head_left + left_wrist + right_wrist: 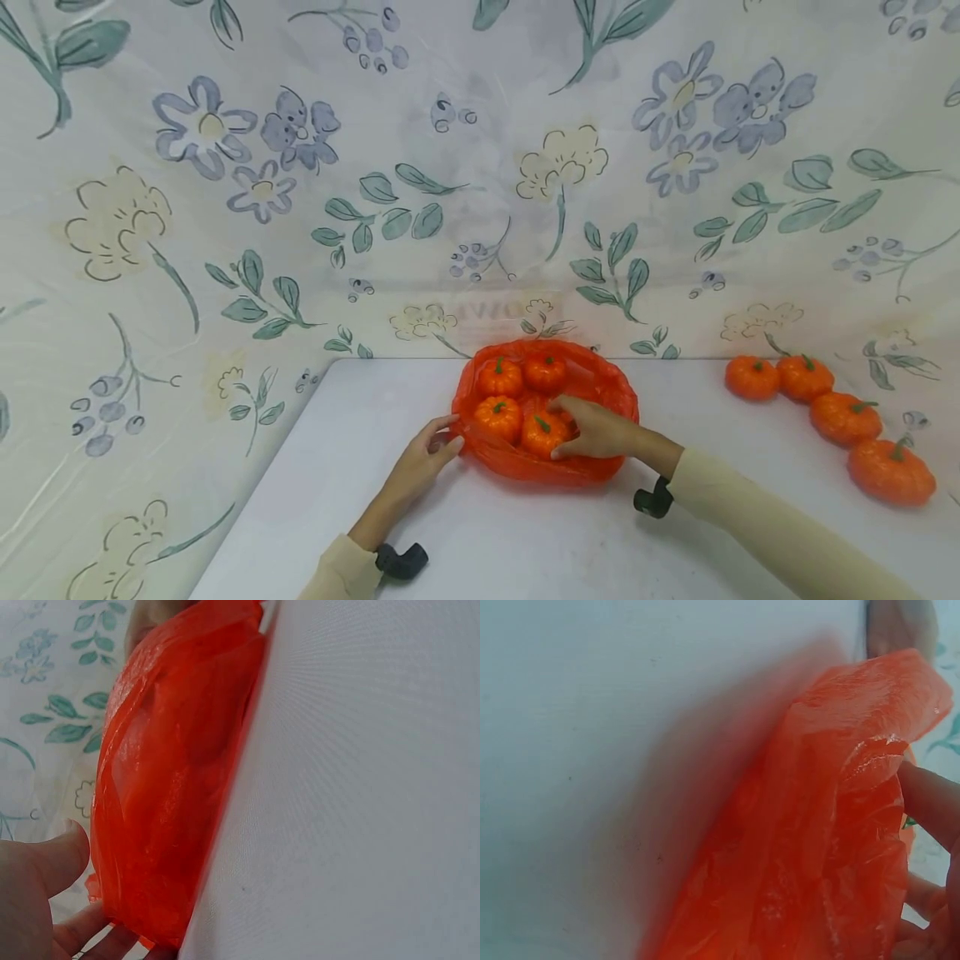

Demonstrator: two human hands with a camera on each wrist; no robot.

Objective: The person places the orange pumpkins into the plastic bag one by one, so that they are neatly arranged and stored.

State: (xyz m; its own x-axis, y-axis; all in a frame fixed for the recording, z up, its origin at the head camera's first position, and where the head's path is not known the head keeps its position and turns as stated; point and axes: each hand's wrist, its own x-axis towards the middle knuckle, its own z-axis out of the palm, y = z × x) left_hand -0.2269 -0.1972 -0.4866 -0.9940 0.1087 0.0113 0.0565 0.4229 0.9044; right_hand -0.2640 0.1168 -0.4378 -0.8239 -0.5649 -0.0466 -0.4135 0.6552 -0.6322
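Note:
A red plastic bag lies with its mouth spread wide on the white table, several small orange pumpkins inside. My right hand reaches over the bag's right side and grips the front right pumpkin, thumb in front and fingers behind. Beside it in the bag are a front left pumpkin and two at the back, one being the back left pumpkin. At the bag's left edge my left hand touches the plastic with relaxed fingers. In the left wrist view its thumb stands apart from the bag.
Several more orange pumpkins stand in a slanting row at the table's right, from the far pumpkin to the near pumpkin. A floral sheet hangs behind the white table and along its left side.

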